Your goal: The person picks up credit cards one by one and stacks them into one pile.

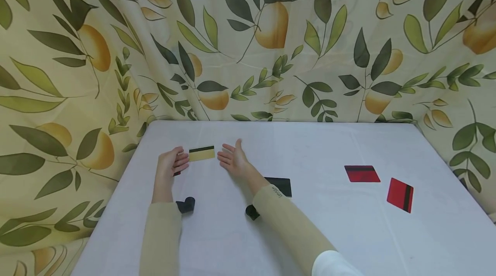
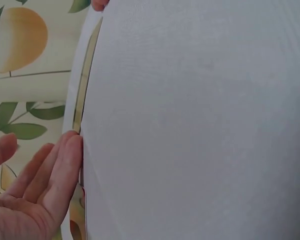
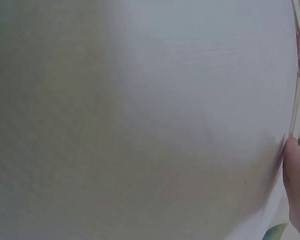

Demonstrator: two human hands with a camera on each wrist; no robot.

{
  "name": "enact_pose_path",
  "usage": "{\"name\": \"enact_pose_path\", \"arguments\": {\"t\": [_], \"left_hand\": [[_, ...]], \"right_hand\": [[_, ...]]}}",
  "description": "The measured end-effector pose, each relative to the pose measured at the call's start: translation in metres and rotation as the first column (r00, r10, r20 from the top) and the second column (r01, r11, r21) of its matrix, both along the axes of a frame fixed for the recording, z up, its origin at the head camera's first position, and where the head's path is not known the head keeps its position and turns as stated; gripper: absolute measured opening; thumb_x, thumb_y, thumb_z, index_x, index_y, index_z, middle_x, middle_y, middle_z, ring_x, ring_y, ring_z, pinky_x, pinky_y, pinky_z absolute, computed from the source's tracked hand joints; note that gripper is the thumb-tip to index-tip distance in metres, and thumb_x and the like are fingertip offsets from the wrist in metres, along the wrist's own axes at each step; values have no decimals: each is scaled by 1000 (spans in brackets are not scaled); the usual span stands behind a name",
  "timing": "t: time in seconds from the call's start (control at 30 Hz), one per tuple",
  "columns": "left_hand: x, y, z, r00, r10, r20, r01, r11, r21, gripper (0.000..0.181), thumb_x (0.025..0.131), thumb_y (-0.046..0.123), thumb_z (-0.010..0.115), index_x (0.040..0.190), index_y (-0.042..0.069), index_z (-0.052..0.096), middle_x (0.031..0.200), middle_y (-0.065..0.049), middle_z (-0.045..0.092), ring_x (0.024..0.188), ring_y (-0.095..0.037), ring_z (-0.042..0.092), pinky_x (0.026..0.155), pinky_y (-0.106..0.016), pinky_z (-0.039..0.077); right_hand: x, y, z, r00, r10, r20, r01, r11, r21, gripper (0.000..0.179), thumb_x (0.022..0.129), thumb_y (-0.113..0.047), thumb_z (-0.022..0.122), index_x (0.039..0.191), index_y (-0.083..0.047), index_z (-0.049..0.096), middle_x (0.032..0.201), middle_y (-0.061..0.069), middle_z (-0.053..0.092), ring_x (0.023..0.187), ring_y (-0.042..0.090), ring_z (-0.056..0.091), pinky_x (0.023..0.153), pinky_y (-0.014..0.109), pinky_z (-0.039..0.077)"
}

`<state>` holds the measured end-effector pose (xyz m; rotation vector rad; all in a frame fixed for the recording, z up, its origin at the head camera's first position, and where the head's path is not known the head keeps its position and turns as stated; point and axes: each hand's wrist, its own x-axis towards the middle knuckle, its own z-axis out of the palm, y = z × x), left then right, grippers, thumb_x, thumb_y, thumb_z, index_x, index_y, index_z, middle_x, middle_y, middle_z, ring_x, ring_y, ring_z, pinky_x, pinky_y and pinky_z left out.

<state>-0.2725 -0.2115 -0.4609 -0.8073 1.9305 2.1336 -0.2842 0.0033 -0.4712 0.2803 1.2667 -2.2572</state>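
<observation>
A gold card with a black stripe (image 1: 202, 153) lies flat on the table between both hands. At its left end is my left hand (image 1: 170, 165), palm turned inward, fingers extended, fingertips right at the card's edge. My right hand (image 1: 234, 160) faces it from the other side with fingers straight and thumb raised, just off the card's right end. The left wrist view shows the card (image 2: 88, 75) almost edge-on, beyond the left fingers (image 2: 67, 160). Part of a red card (image 1: 177, 173) peeks out beside the left hand, the rest hidden by it.
A black card (image 1: 280, 186) lies partly hidden under the right forearm. Two red striped cards (image 1: 362, 173) lie apart on the right side of the white table (image 1: 310, 147). Small black devices (image 1: 187, 205) sit at both forearms. A patterned curtain (image 1: 248, 73) stands behind the table.
</observation>
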Motion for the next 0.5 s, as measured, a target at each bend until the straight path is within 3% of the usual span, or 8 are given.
{"name": "enact_pose_path", "arguments": {"t": [0.27, 0.37, 0.5], "left_hand": [[1, 5, 2, 999, 34, 39, -34, 999, -8, 48, 92, 32, 52, 125, -2, 49, 105, -13, 65, 87, -17, 66, 78, -32, 54], [-5, 3, -9, 998, 47, 29, -47, 999, -1, 48, 92, 35, 52, 123, -1, 50, 95, -10, 67, 80, -14, 67, 72, -30, 56], [-18, -7, -37, 999, 43, 20, -43, 999, 19, 48, 91, 39, 53, 121, 1, 50, 87, -5, 67, 79, -13, 67, 71, -31, 56]], "right_hand": [[1, -5, -3, 999, 38, -28, -39, 999, -23, 79, 91, -58, -3, 145, -3, 15, 146, 22, 25, 135, 33, 24, 112, 42, 18], [1, -6, -5, 998, 48, -36, -49, 998, -25, 78, 92, -56, -4, 145, -2, 13, 146, 22, 24, 135, 33, 23, 112, 41, 17], [0, -8, -6, 997, 63, -47, -63, 998, -8, 76, 93, -55, -4, 145, -1, 13, 146, 22, 24, 135, 32, 23, 113, 40, 16]]}}
